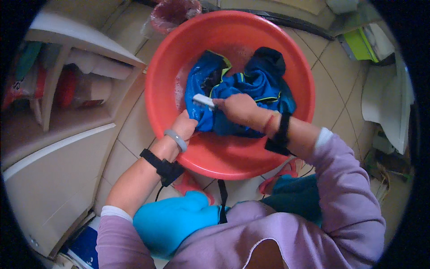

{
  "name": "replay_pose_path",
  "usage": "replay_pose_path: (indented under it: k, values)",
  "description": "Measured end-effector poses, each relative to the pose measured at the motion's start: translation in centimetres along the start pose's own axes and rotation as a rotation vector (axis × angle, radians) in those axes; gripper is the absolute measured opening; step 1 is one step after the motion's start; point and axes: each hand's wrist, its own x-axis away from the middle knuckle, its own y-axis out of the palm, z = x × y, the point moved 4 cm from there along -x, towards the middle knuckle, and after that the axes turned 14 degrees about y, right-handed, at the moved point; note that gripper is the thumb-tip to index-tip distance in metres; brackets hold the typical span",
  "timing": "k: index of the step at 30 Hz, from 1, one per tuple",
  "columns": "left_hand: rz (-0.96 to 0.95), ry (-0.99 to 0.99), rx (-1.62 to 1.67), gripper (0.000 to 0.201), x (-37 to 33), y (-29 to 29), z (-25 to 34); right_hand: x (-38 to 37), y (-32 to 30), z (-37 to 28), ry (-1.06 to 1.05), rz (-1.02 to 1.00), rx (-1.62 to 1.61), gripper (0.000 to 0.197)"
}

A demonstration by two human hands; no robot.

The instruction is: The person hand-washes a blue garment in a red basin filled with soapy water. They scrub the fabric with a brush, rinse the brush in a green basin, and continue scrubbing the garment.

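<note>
A wet blue jacket-like garment with yellow-green piping and dark parts lies bunched in a large red plastic basin. Some suds and shallow water show beside it. My left hand is closed on the garment's near left edge, at the basin's left side. My right hand grips a white scrubbing brush, whose head rests on or just over the blue cloth; its bristles are mostly hidden. The fingertips of both hands are partly out of sight.
An open cabinet with rolls and packets stands at the left. Behind the basin is a small pink bin with a plastic liner. A bright green container and a white curved fixture are at the right, on a tiled floor.
</note>
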Motion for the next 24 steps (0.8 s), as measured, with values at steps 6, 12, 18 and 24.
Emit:
replay_pose_path:
  k: [6,12,18,24]
  values:
    - [0.046,-0.021,0.092,0.035,0.4,0.0,1.3,-4.8,0.9,2.8,0.017,-0.005,0.065,0.03]
    - [0.064,-0.176,-0.03,0.039,0.7,-0.2,1.0,-7.0,-0.8,6.6,0.213,0.192,-0.051,0.029]
    - [-0.318,0.13,-0.399,0.089,1.1,2.3,2.8,-6.3,0.0,6.0,0.081,0.024,-0.052,0.028]
    - [-0.333,0.185,-0.495,0.062,1.5,2.9,7.2,-4.4,-2.1,9.5,0.18,-0.02,-0.078,0.031]
